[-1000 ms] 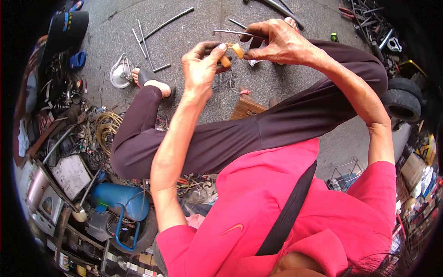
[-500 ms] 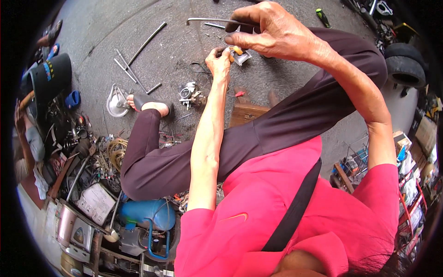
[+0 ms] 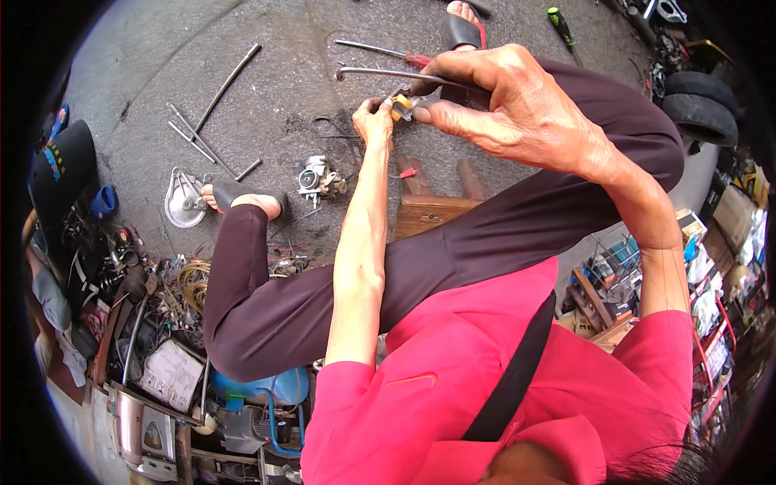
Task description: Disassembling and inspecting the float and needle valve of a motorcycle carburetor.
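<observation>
My left hand (image 3: 373, 123) is closed, its fingertips pinching a small grey metal part with yellow pieces (image 3: 402, 106), which looks like a carburetor float section. Close by on the right, my right hand (image 3: 505, 105) holds a thin metal rod with a bent tip (image 3: 372, 73), pointing left above the part. The right thumb reaches the part's right side; whether it touches cannot be made out. Below and left of the left hand, a carburetor body (image 3: 319, 179) lies on the ground.
A wooden stool (image 3: 428, 214) stands between my legs. On the floor lie a red-handled screwdriver (image 3: 372, 48), a long-bar wrench (image 3: 230, 85), a round metal cover (image 3: 184, 200) and a green screwdriver (image 3: 561, 26). Tyres (image 3: 702, 113) sit at right; a blue tank (image 3: 275, 386) is lower left.
My right hand has come down and nearer the left hand, with the rod still in it. My view has shifted a little, and a sandalled foot now shows at the top.
</observation>
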The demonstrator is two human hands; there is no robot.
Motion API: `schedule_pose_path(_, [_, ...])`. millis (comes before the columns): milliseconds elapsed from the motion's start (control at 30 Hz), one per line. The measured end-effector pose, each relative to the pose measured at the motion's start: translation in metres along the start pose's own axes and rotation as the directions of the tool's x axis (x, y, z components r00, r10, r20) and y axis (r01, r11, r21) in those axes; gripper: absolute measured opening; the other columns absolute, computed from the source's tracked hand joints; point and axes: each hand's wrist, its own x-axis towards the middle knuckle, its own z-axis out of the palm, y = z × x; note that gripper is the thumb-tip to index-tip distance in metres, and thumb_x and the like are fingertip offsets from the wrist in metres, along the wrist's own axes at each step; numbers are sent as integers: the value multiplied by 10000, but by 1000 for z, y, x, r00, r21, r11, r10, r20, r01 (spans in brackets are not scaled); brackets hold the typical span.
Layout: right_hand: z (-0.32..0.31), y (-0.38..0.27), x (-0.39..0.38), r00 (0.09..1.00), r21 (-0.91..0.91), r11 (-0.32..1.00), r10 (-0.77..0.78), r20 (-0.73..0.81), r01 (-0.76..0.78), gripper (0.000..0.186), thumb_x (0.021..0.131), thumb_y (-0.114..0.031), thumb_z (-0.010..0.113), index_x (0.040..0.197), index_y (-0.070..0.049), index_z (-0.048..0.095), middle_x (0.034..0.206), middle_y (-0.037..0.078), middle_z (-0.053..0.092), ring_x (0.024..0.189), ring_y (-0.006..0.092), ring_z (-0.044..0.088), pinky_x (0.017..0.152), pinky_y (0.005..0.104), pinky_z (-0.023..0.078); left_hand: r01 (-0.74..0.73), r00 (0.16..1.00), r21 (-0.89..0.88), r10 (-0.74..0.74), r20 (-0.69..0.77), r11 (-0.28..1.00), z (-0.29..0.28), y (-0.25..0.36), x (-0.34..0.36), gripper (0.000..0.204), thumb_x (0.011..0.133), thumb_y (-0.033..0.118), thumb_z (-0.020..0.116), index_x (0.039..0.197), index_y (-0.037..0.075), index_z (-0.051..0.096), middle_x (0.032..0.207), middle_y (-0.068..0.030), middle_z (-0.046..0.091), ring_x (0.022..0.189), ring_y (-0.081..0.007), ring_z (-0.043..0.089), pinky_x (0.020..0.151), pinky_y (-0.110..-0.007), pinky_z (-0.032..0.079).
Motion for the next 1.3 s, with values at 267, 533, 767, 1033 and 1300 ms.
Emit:
schedule_pose_path(267, [1,-6,1,1000,88,996,13,28,-16,236,776,-184,594,756,48,555,592,197,526,522,321,527,491,368,389,40,997,110,-32,-77,993,-1,-18,1,190,720,73,660,851,-61,633,747,-124,644,663,-165,580,637,-294,471])
schedule_pose_path(533, [0,-3,0,1000,71,997,-3,20,1,233,771,-167,598,832,57,586,685,218,572,624,332,578,564,370,426,129,992,58,-128,-14,990,0,2,-9,216,710,79,653,879,-55,639,773,-140,657,689,-188,609,671,-303,480])
schedule_pose_path(767, [4,-7,4,999,84,996,-3,46,-1,233,770,-164,597,831,60,590,688,221,574,642,335,587,575,370,432,45,999,64,-44,-24,997,-10,-40,8,224,709,89,641,890,-44,641,792,-161,656,724,-216,624,695,-318,480])
schedule_pose_path(1033, [3,-5,2,999,21,1000,-10,42,9,240,773,-175,603,820,59,587,672,223,562,612,337,570,557,371,423,26,1000,8,-25,-18,1000,-6,-43,9,241,713,110,628,891,-51,639,804,-174,653,737,-230,622,709,-323,470])
schedule_pose_path(1300, [3,-38,0,993,41,996,70,94,-74,201,802,-135,645,906,32,602,569,17,457,508,49,390,454,224,321,-196,974,58,201,-104,979,-34,-5,0,214,734,98,628,871,-66,619,748,-129,635,680,-178,581,651,-308,471])
